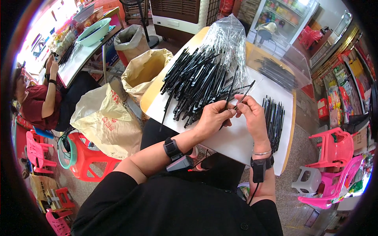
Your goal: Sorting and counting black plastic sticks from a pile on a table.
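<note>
Hands pinch thin black sticks: left hand (212,118) one, right hand (252,112) another; table edge (147,103) near.

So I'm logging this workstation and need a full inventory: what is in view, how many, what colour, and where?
black sticks, loose pile: many, black, table centre
sorted sticks: one neat row, black, table right
clear sleeves: one bundle, transparent, behind the pile
clear box: one, holds more black sticks, far right
table: one, white sheet over wood
sacks: three, tan, floor left
stool: one, red, floor left
seated person: one, red top, far left
left hand: holds a black stick
right hand: pinches a thin black stick
</note>
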### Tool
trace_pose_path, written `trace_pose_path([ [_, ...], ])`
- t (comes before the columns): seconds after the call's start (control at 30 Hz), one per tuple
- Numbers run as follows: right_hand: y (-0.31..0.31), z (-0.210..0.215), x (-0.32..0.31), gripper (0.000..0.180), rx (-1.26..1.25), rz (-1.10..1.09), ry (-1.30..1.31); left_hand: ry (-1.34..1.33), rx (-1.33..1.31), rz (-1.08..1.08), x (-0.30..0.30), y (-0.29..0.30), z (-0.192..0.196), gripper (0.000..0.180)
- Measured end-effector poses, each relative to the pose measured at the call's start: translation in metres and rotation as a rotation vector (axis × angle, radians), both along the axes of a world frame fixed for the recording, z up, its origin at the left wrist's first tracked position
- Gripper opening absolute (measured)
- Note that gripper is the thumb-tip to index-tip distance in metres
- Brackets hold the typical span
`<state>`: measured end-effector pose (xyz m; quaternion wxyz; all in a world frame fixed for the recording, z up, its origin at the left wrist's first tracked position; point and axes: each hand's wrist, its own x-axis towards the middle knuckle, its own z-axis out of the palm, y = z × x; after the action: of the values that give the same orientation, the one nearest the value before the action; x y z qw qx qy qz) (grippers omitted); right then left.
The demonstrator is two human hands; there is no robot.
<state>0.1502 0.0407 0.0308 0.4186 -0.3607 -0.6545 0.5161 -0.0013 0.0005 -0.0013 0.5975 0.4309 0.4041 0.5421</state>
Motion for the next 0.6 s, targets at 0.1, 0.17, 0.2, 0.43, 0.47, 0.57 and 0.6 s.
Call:
trace_pose_path([
  [0.1, 0.0, -0.002, -0.002, 0.025, -0.014, 0.026, 0.039, 0.003, 0.015, 0.002, 0.0, 0.001, -0.001, 0.011],
  [0.17, 0.0, -0.005, -0.005, 0.026, -0.018, 0.018, 0.064, 0.005, 0.027, -0.003, 0.0, 0.0, -0.001, 0.011],
  [0.2, -0.001, -0.006, -0.007, 0.026, -0.02, 0.019, 0.064, 0.038, 0.045, 0.01, 0.001, 0.0, -0.001, 0.011],
  [0.43, -0.002, -0.008, -0.009, 0.028, 0.034, -0.149, -0.058, 0.229, 0.038, -0.022, 0.008, -0.002, 0.011, 0.012],
  [0.47, 0.002, -0.011, -0.008, 0.028, 0.049, -0.171, -0.067, 0.166, 0.051, -0.047, 0.01, 0.0, 0.002, 0.017],
  [0.57, 0.006, -0.008, -0.005, 0.032, -0.062, -0.178, -0.001, 0.225, 0.065, -0.101, 0.005, -0.001, 0.002, 0.026],
  [0.6, 0.008, -0.009, -0.005, 0.034, -0.134, -0.166, 0.026, 0.301, 0.028, -0.108, 0.001, -0.002, 0.007, 0.024],
])
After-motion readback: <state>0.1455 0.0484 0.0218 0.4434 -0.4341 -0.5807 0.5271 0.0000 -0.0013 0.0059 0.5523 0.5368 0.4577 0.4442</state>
